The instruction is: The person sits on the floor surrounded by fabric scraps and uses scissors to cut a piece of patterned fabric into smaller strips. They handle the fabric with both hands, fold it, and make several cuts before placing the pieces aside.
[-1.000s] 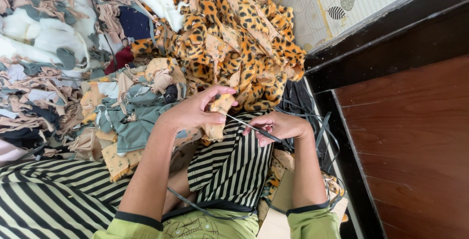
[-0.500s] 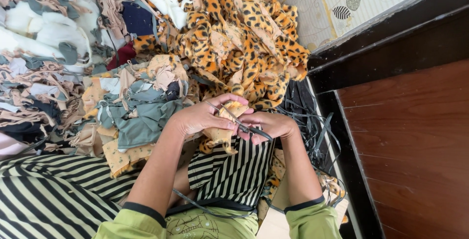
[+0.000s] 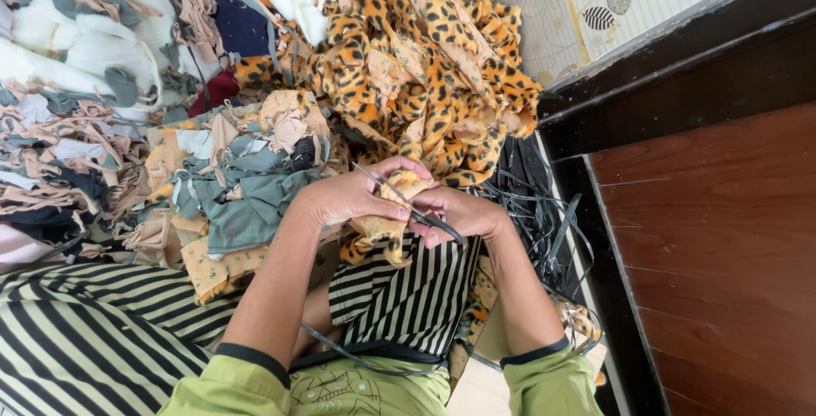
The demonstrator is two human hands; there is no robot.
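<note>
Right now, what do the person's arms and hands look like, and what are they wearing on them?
Both hands, left hand and right hand, are bare, with no gloves. The forearms are bare too. Each arm has a lime-green fabric sleeve pushed up near the elbow, edged with a thin dark cuff band. I cannot make out any rings or watch.

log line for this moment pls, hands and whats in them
left hand: holds leopard-print scrap | right hand: grip on scissors, blades at scrap | around: fabric scrap pile
</note>
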